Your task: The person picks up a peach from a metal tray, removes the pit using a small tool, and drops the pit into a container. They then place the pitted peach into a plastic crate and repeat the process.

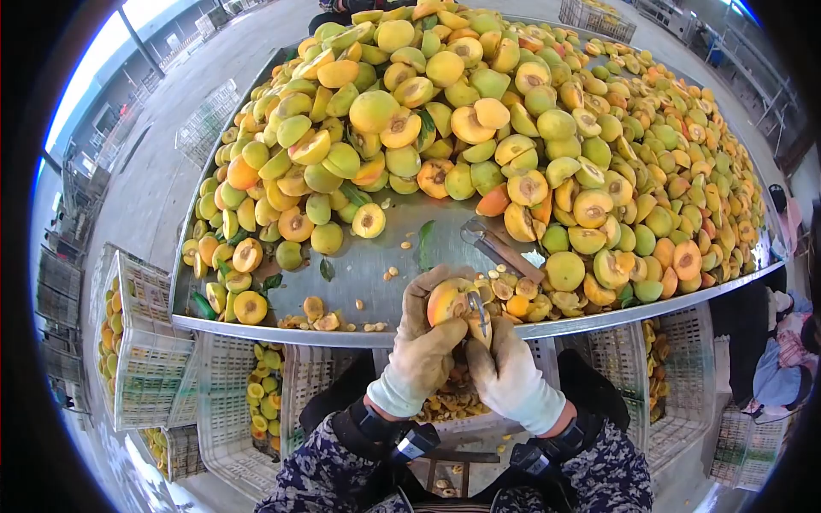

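Note:
My gloved left hand (421,346) is closed around a yellow-orange peach (448,303), holding it just over the table's front edge. In my gloved right hand (510,374) is a small pitting knife (480,318) with a curved metal blade, its tip against the fruit. My fingers hide most of its handle. Right behind my hands, loose pits and scraps (513,291) lie on the metal table (389,278). A second tool with a brown handle (510,256) and a metal end rests there too.
A large heap of whole and halved peaches (479,103) covers much of the table. White plastic crates (227,410) holding fruit stand below its front edge and at the left (154,368). Another person (780,359) is at the right, and part of one shows at the far side.

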### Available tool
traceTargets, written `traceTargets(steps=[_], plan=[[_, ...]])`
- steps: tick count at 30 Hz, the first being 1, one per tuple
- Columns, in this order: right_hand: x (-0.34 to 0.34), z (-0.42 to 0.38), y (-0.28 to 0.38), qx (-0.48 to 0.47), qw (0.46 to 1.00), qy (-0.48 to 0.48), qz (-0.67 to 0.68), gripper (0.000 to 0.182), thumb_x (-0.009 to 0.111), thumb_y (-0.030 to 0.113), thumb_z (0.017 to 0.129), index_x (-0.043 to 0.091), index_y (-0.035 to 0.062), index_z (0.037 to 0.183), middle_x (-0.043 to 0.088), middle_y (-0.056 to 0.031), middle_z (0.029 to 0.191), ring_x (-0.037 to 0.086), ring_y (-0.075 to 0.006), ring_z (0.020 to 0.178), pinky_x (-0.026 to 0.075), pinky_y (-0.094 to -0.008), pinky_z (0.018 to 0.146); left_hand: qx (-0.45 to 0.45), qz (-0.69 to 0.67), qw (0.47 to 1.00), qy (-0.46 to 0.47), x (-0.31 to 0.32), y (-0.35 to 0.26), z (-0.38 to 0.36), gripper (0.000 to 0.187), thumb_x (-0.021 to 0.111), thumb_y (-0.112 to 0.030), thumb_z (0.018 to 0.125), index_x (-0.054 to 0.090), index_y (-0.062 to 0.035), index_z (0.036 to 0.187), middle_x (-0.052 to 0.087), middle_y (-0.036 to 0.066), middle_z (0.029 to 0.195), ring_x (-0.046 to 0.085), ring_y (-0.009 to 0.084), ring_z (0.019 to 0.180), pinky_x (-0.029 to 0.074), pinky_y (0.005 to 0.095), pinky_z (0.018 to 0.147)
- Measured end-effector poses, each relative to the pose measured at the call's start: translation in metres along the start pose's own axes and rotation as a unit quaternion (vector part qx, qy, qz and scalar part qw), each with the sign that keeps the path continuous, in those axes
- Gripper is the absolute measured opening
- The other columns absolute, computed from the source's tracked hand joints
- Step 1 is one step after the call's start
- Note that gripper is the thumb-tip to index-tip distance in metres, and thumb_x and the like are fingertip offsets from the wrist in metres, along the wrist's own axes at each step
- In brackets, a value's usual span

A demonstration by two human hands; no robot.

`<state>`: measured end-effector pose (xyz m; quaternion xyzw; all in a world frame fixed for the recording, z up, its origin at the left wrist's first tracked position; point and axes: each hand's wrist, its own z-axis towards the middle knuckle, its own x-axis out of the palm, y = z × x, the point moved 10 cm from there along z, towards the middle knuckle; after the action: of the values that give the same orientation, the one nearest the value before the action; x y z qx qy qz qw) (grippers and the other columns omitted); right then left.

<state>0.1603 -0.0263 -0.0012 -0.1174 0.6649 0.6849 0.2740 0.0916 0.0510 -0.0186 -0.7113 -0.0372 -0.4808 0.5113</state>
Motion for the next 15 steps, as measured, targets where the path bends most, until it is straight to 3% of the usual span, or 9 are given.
traceTargets(steps=[4, 6, 8, 9, 10, 13, 15], plan=[[-0.004, 0.001, 0.003, 0.021, 0.999, -0.024, 0.021, 0.024, 0.055, 0.009, 0.090, 0.045, -0.0024, 0.109, 0.059, -0.0242, 0.090, 0.062, -0.0406, 0.079, 0.049, -0.0422, 0.065, 0.015, 0.059, 0.998, 0.005, 0.003, -0.001, -0.006, 0.061, 0.048, 0.010, 0.080, 0.038, -0.0127, 0.136, 0.048, 0.014, 0.132, 0.052, 0.0306, 0.121, 0.044, 0.0433, 0.102], [-0.004, 0.000, 0.011, -0.005, 0.997, -0.035, -0.074, 0.029, 0.058, 0.011, 0.089, 0.044, -0.0037, 0.111, 0.061, -0.0234, 0.081, 0.063, -0.0419, 0.073, 0.050, -0.0446, 0.062, 0.011, 0.064, 0.998, 0.004, 0.000, -0.001, -0.010, 0.059, 0.047, 0.010, 0.080, 0.038, -0.0121, 0.134, 0.049, 0.014, 0.130, 0.052, 0.0293, 0.120, 0.044, 0.0414, 0.102], [-0.006, 0.004, 0.017, -0.004, 0.995, -0.010, -0.095, 0.030, 0.058, 0.011, 0.089, 0.044, -0.0043, 0.111, 0.061, -0.0235, 0.080, 0.063, -0.0414, 0.072, 0.050, -0.0452, 0.062, 0.012, 0.154, 0.988, 0.021, -0.004, -0.004, -0.006, 0.061, 0.049, 0.007, 0.079, 0.032, -0.0048, 0.136, 0.047, 0.011, 0.126, 0.047, 0.0197, 0.116, 0.039, 0.0333, 0.102], [-0.004, 0.006, 0.018, -0.002, 0.993, 0.012, -0.114, 0.031, 0.059, 0.012, 0.088, 0.044, -0.0049, 0.110, 0.061, -0.0236, 0.078, 0.063, -0.0410, 0.071, 0.050, -0.0458, 0.061, 0.011, 0.153, 0.988, 0.021, -0.008, -0.005, -0.004, 0.061, 0.049, 0.007, 0.079, 0.032, -0.0048, 0.136, 0.047, 0.011, 0.126, 0.047, 0.0197, 0.116, 0.039, 0.0333, 0.102], [-0.003, 0.009, 0.017, -0.018, 0.994, -0.003, -0.105, 0.026, 0.061, 0.013, 0.084, 0.047, -0.0028, 0.100, 0.059, -0.0228, 0.071, 0.063, -0.0402, 0.069, 0.051, -0.0461, 0.061, 0.011, 0.163, 0.986, 0.017, -0.012, -0.006, -0.003, 0.058, 0.049, 0.008, 0.079, 0.035, -0.0054, 0.133, 0.049, 0.012, 0.125, 0.050, 0.0210, 0.115, 0.041, 0.0336, 0.100], [-0.002, 0.010, 0.018, 0.004, 0.992, 0.006, -0.122, 0.025, 0.061, 0.014, 0.085, 0.047, -0.0026, 0.098, 0.059, -0.0236, 0.072, 0.063, -0.0398, 0.069, 0.051, -0.0453, 0.060, 0.003, 0.154, 0.988, 0.004, -0.015, -0.008, 0.000, 0.054, 0.048, 0.009, 0.078, 0.038, -0.0037, 0.130, 0.052, 0.013, 0.124, 0.053, 0.0223, 0.113, 0.043, 0.0333, 0.099], [0.002, 0.009, 0.015, -0.013, 0.991, 0.018, -0.132, 0.024, 0.060, 0.014, 0.086, 0.048, -0.0026, 0.097, 0.059, -0.0239, 0.072, 0.063, -0.0401, 0.069, 0.051, -0.0454, 0.060, 0.021, 0.305, 0.951, 0.044, -0.016, -0.011, 0.004, 0.053, 0.048, 0.007, 0.080, 0.038, -0.0020, 0.131, 0.054, 0.012, 0.122, 0.052, 0.0212, 0.113, 0.043, 0.0327, 0.099]])
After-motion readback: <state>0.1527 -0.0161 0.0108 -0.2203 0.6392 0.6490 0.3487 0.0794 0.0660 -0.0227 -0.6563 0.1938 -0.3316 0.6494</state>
